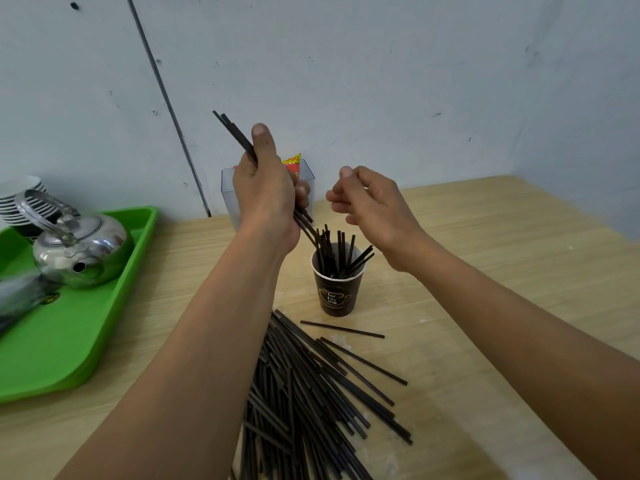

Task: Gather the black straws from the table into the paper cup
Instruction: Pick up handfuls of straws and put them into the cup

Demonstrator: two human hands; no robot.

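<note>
1. Angling a bundle of black straws down toward the paper cup, the left grip clasps them mid-length, apparently to feed them in.
2. The right grip hovers above the cup, loosely curled, holding nothing.
3. A heap of straws waits on the counter near the cup.

The dark paper cup stands on the wooden surface with black plastic straws in it. A pile of loose straws lies before it. A clear plastic box stands behind. On the left, a shiny metal kettle sits on a green plastic tray.
</note>
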